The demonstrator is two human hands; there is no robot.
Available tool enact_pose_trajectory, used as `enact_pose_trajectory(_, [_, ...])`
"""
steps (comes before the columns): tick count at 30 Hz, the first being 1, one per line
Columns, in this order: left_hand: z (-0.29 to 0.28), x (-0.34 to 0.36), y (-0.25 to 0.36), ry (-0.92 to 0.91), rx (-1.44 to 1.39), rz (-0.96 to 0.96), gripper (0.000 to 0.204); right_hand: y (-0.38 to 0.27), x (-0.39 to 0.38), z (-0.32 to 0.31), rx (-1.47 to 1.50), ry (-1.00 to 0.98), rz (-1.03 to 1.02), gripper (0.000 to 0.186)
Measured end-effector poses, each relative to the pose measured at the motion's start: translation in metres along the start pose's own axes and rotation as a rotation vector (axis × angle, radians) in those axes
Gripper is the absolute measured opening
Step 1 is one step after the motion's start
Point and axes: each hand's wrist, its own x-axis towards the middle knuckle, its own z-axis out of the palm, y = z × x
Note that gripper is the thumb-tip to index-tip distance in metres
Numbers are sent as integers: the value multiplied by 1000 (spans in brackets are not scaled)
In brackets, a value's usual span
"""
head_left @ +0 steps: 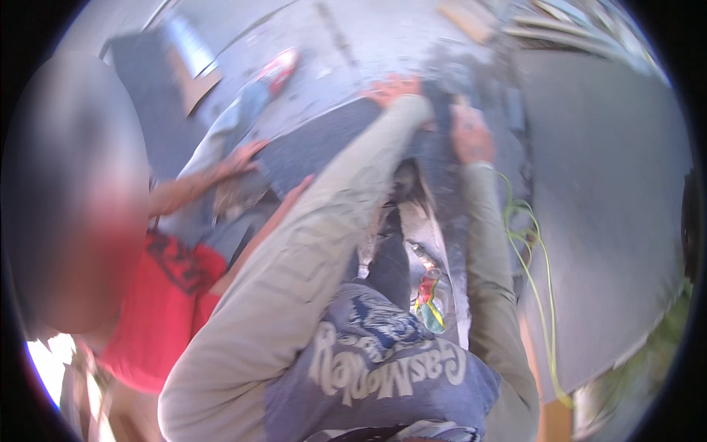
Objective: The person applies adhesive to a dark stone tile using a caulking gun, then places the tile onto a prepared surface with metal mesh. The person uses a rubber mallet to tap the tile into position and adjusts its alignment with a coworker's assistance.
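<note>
A dark grey sheet with a rough surface (317, 144) lies in front of me. My left hand (396, 90) presses on its far end, fingers spread, arm stretched out. To its right, my right hand (472, 135) is curled at the right part of the dark material. Motion blurs those fingers, and what they hold cannot be made out. At the left, a co-worker in a red shirt (158, 302) rests one hand (243, 157) on the sheet's left edge. The co-worker's other hand (298, 189) is partly hidden behind my left sleeve.
A yellow-green cord (545, 295) loops beside my right arm, over a large grey panel (611, 199). Stacked boards (567, 33) lie at the far right. Another dark sheet (151, 92) and a wooden piece (193, 85) are far left. The co-worker's red shoe (280, 70) stands beyond the sheet.
</note>
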Motion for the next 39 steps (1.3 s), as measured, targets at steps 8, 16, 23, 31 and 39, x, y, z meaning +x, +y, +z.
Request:
enact_pose_trajectory(8, [58,-12,-93,702,-720,269,85,5,4,17,-51,35,26,69])
enact_pose_trajectory(16, [173,-67,-343,1007,-933,-667,49,-5,-4,30,127,100,6,61])
enact_pose_trajectory(23, [186,-4,-408,593,-1467,-813,80,-3,-1,32,141,93,74,61])
enact_pose_trajectory(31, [190,27,-425,394,-1855,-725,93,-16,-3,29,234,11,215,59])
enact_pose_trajectory(39, [176,25,-423,313,-1926,-677,91,-6,4,26,240,-27,186,60])
